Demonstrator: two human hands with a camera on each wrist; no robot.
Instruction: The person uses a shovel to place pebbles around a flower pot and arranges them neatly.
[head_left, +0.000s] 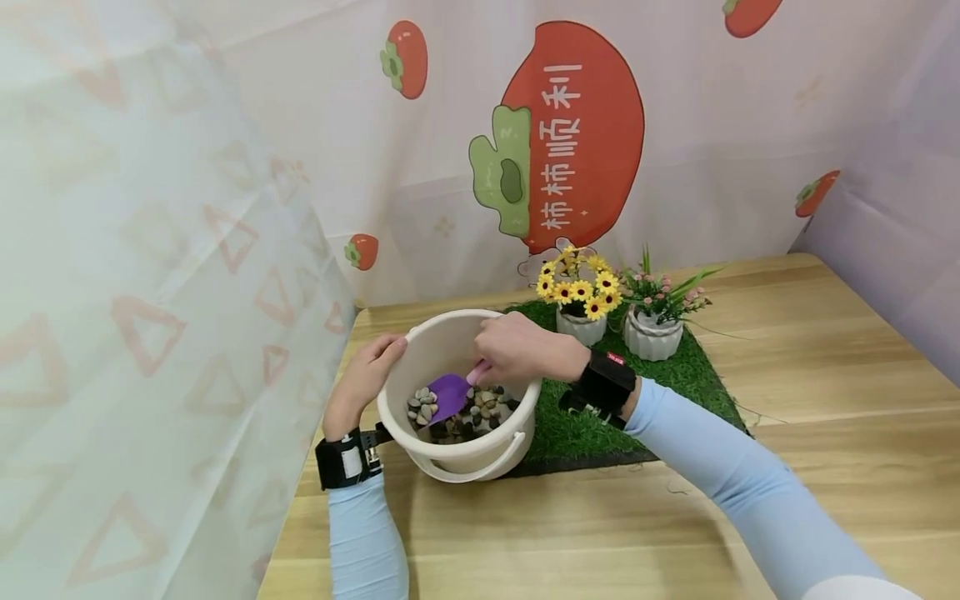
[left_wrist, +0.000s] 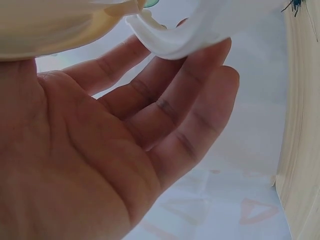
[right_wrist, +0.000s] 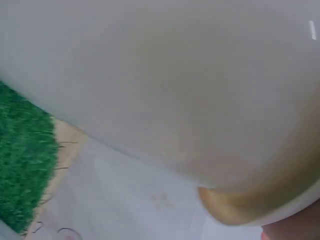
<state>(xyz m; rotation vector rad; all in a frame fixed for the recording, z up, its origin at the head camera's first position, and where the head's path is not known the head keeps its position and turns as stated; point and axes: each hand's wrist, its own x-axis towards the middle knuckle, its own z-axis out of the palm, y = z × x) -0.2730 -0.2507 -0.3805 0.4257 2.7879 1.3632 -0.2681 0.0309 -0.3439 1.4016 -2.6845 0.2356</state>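
A cream bucket (head_left: 438, 354) stands on the wooden table with pebbles (head_left: 489, 407) over its bottom. My left hand (head_left: 367, 371) grips its left rim, thumb over the edge; the left wrist view shows the fingers (left_wrist: 200, 115) curved along the outside, near the white bail handle (left_wrist: 170, 47). Reaching over the right rim, my right hand (head_left: 525, 346) grips the pink handle of a toy shovel (head_left: 451, 395). The purple blade tilts down among the pebbles, with several pale ones beside its left edge. In the right wrist view the bucket's outer wall (right_wrist: 175, 90) hides most of that hand.
Green artificial turf (head_left: 592, 433) lies right of the bucket, partly beneath the right forearm. Toward its back stand a pot of yellow flowers (head_left: 581, 327) and a white pot with pink flowers (head_left: 652, 335). A printed cloth (head_left: 450, 200) hangs behind the table.
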